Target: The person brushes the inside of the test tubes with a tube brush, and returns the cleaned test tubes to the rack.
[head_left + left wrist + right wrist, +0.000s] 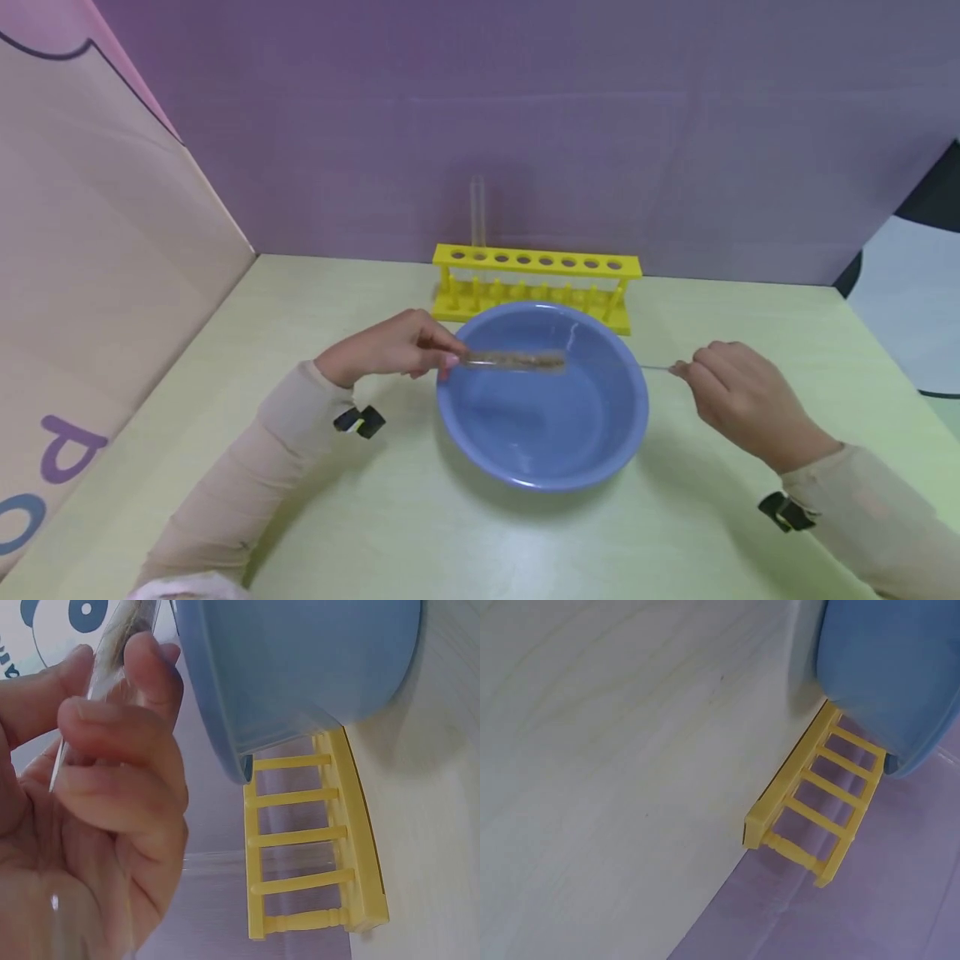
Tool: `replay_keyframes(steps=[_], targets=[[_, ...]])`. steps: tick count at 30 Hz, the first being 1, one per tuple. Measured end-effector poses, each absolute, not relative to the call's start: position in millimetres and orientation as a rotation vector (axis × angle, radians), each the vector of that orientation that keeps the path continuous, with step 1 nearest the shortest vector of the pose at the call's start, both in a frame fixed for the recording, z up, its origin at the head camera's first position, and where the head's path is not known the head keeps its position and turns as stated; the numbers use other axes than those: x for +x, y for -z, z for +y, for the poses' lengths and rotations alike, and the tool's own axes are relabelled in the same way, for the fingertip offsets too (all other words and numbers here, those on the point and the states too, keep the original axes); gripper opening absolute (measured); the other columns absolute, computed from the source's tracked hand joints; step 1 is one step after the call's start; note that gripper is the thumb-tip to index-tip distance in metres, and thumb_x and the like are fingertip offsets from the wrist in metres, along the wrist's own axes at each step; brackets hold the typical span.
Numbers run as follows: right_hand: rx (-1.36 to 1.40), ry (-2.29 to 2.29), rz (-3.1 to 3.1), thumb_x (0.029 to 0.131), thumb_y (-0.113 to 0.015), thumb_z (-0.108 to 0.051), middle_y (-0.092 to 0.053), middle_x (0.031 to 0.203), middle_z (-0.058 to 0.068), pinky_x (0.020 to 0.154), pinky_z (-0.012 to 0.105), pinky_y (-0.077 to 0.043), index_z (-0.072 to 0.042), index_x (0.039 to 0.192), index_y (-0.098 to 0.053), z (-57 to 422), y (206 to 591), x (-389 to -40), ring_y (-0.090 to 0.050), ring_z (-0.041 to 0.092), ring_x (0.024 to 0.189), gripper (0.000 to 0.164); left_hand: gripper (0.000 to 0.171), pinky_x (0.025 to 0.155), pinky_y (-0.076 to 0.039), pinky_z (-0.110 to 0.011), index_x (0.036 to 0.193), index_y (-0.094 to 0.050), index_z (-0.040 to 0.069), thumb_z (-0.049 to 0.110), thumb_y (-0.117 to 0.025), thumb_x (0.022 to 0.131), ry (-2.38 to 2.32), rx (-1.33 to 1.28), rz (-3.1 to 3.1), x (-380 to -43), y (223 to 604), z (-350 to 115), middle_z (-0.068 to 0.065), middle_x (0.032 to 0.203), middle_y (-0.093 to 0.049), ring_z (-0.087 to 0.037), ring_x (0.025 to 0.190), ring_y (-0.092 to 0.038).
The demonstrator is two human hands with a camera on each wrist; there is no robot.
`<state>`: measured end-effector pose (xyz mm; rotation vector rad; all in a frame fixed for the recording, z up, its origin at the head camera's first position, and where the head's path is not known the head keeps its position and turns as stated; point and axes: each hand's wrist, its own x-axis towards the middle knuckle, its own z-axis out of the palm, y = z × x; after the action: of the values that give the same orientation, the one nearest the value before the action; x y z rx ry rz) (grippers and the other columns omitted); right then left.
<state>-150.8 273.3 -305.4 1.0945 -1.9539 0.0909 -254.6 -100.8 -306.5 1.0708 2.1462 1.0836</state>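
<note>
Over the blue basin [543,479], my left hand [408,343] grips a clear test tube [480,358] lying level, thumb and fingers around one end. Brown bristles of a test tube brush [528,361] show inside the tube. The left wrist view shows the fingers of the left hand [124,765] curled about the tube, bristles just past the fingertips. To the right of the basin, my right hand [738,400] pinches the thin wire handle of the brush, which runs left toward the tube. That hand is outside the right wrist view.
Behind the basin stands a yellow test tube rack [536,260] with a row of holes and pegs. One clear test tube [477,208] stands upright near its left end. A purple backdrop [555,133] rises along the back edge of the pale table [360,533].
</note>
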Motion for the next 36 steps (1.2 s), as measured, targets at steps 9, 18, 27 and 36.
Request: replay_keyframes(steps=[9,18,27,36], targets=[[1.134,-0.108,-1.854,0.1,-0.041,-0.008,-0.041,0.058,0.007,0.045,0.03,-0.031,0.003,0.064,-0.046,275,304,-150,-0.035,0.02,0.051,0.037,0.022,0.044,-0.03,-0.022,0.107,-0.07,0.001,0.008,-0.054,0.095,-1.077,1.063,2.076,-259,308,-102,-0.007,0.067,-0.059,-0.013,0.044,-0.036],[1.124,-0.135,-1.9,0.101,-0.039,-0.012,-0.04,0.059,0.005,0.046,0.026,-0.029,0.001,0.064,-0.044,280,302,-148,-0.033,0.017,0.052,0.04,0.022,0.045,-0.032,-0.022,0.11,-0.07,0.005,0.011,-0.055,0.095,-1.077,1.044,2.085,-259,308,-106,-0.014,0.072,-0.061,-0.013,0.046,-0.037],[1.115,-0.186,-2.041,0.103,-0.034,-0.021,-0.043,0.064,0.002,0.053,0.024,-0.036,-0.002,0.07,-0.055,292,307,-150,-0.038,0.014,0.057,0.043,0.024,0.046,-0.032,-0.021,0.114,-0.069,0.006,0.009,-0.057,0.094,-1.076,1.065,2.161,-259,307,-112,-0.009,0.073,-0.064,-0.011,0.047,-0.039],[1.113,-0.313,-2.265,0.102,-0.031,-0.033,-0.053,0.068,-0.005,0.06,0.017,-0.044,-0.009,0.072,-0.058,304,306,-151,-0.05,0.009,0.062,0.046,0.024,0.048,-0.03,-0.021,0.114,-0.069,0.004,0.005,-0.061,0.091,-1.084,1.069,2.278,-257,308,-113,-0.006,0.075,-0.066,-0.011,0.051,-0.037]])
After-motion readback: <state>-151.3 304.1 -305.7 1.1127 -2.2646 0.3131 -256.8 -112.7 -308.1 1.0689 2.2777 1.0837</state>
